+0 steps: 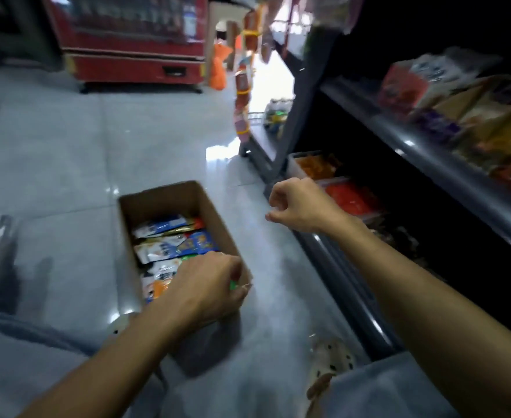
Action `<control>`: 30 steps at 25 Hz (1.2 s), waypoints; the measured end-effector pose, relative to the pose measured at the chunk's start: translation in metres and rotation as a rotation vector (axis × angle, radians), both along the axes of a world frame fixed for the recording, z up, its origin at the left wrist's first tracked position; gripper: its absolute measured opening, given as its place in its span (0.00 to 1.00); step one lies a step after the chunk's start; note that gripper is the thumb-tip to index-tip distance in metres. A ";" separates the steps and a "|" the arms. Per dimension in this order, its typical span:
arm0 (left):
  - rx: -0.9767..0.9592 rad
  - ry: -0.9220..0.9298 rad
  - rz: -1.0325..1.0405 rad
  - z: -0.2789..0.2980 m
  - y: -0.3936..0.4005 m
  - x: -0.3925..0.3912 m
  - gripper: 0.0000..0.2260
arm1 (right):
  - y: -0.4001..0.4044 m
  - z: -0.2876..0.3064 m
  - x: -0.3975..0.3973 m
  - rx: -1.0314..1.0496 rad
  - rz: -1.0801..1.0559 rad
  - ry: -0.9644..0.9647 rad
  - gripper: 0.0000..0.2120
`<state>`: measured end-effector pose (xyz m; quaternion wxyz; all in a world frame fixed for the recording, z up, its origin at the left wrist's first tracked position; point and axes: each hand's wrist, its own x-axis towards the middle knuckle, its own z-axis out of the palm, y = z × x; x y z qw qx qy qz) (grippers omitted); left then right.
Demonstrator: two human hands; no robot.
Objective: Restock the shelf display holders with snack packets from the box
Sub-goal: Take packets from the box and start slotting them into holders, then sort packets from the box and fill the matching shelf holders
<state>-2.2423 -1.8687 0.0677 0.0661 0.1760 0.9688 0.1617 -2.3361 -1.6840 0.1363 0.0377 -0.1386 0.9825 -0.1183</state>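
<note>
An open cardboard box (169,197) stands on the grey floor, filled with blue, white and orange snack packets (174,239). My left hand (209,285) reaches into the near right corner of the box, its fingers curled round a green packet (233,285) that is mostly hidden. My right hand (296,206) hovers between the box and the bottom shelf with fingers curled and nothing in them. Behind it, clear display holders (305,162) on the bottom shelf contain orange and red packets (350,197).
A dark shelf unit (399,137) runs along the right, its upper shelf stocked with blurred goods. A red drinks cooler (133,40) stands at the back. Hanging snack strips (243,82) dangle at the shelf end. My knees and patterned shoes (332,360) are at the bottom.
</note>
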 end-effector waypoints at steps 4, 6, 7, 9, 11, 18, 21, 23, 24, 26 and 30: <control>0.007 -0.093 0.227 -0.050 -0.055 0.002 0.13 | -0.072 -0.070 -0.035 -0.018 0.102 -0.124 0.07; 0.051 -0.139 0.366 -0.072 -0.078 0.002 0.12 | -0.102 -0.106 -0.050 -0.017 0.162 -0.190 0.06; 0.076 -0.156 0.429 -0.083 -0.087 0.001 0.12 | -0.114 -0.125 -0.057 -0.023 0.189 -0.216 0.06; 0.117 -0.159 0.548 -0.102 -0.104 -0.002 0.11 | -0.135 -0.163 -0.071 -0.039 0.206 -0.270 0.08; 0.132 -0.141 0.668 -0.120 -0.116 -0.006 0.13 | -0.153 -0.202 -0.089 -0.045 0.194 -0.333 0.10; 0.221 -0.278 0.765 -0.170 -0.129 -0.035 0.30 | -0.187 -0.306 -0.133 0.028 0.269 -0.451 0.28; 0.313 -0.325 0.779 -0.188 -0.132 -0.039 0.30 | -0.193 -0.323 -0.128 0.184 0.447 -0.547 0.32; 0.351 -0.331 0.790 -0.194 -0.135 -0.038 0.29 | -0.185 -0.325 -0.107 0.290 0.539 -0.610 0.31; 0.360 -0.328 0.790 -0.195 -0.137 -0.038 0.29 | -0.178 -0.322 -0.096 0.306 0.581 -0.614 0.30; 0.369 -0.322 0.777 -0.198 -0.139 -0.037 0.29 | -0.167 -0.310 -0.089 0.165 0.614 -0.587 0.26; 0.384 -0.306 0.767 -0.201 -0.140 -0.037 0.29 | -0.183 -0.303 -0.126 -0.026 0.449 -0.427 0.28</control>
